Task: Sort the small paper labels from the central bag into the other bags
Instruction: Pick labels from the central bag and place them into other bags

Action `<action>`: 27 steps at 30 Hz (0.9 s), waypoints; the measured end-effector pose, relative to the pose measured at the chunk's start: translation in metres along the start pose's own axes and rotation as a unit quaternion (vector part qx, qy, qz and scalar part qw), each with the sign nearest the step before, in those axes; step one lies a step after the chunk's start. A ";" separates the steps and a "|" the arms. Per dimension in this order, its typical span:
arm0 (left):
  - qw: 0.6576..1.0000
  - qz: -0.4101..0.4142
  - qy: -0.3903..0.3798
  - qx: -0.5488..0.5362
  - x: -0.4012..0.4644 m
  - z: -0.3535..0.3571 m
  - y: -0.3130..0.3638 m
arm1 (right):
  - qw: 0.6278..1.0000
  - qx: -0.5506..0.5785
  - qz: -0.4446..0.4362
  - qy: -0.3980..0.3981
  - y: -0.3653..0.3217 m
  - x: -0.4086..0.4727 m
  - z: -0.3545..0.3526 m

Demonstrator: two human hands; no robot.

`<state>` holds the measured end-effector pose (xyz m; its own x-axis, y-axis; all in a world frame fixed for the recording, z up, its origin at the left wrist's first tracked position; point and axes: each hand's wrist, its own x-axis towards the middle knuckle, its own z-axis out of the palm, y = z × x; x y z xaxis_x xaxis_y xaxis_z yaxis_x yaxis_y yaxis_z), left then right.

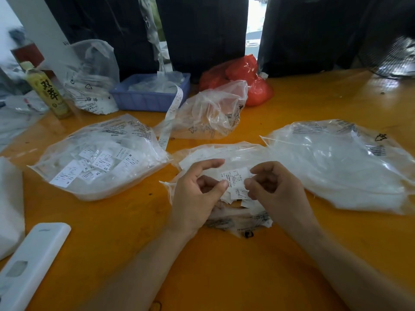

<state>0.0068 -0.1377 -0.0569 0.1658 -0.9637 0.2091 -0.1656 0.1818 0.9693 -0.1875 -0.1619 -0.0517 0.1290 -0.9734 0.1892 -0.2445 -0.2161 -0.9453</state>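
Note:
The central clear bag (pixel 226 153) lies flat on the orange table with a heap of small white paper labels (pixel 238 195) on it. Both my hands hover over that heap. My left hand (pixel 197 194) and my right hand (pixel 272 187) each pinch an end of one printed label (pixel 235 176) between thumb and fingers. A clear bag of sorted size labels (pixel 98 160) lies to the left. A large clear bag with white contents (pixel 336 167) lies to the right. A third clear bag (pixel 208 113) stands behind the centre.
At the back stand a blue tray (pixel 148 97) with a paper strip (pixel 170 113) hanging out, a red bag (pixel 242 75), a green bottle (pixel 48 90) and another printed bag (pixel 89 79). A white device (pixel 31 263) lies at the front left. A fan (pixel 395 57) sits at the far right.

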 end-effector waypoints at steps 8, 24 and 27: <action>0.878 0.051 0.276 0.387 0.039 -0.104 0.015 | 0.999 0.036 -0.005 0.009 0.002 0.001 -0.003; 0.738 -0.111 0.278 0.605 0.046 -0.141 -0.008 | 0.862 -0.479 0.002 0.165 0.003 0.034 -0.083; 0.759 -0.021 0.305 0.575 0.043 -0.127 -0.006 | 0.830 -0.539 0.074 0.119 0.012 0.040 -0.104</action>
<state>0.1380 -0.1559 -0.0371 0.5549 -0.6308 0.5424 -0.8290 -0.4742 0.2966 -0.2852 -0.2111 -0.0278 -0.1411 -0.9548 0.2616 -0.9759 0.0897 -0.1991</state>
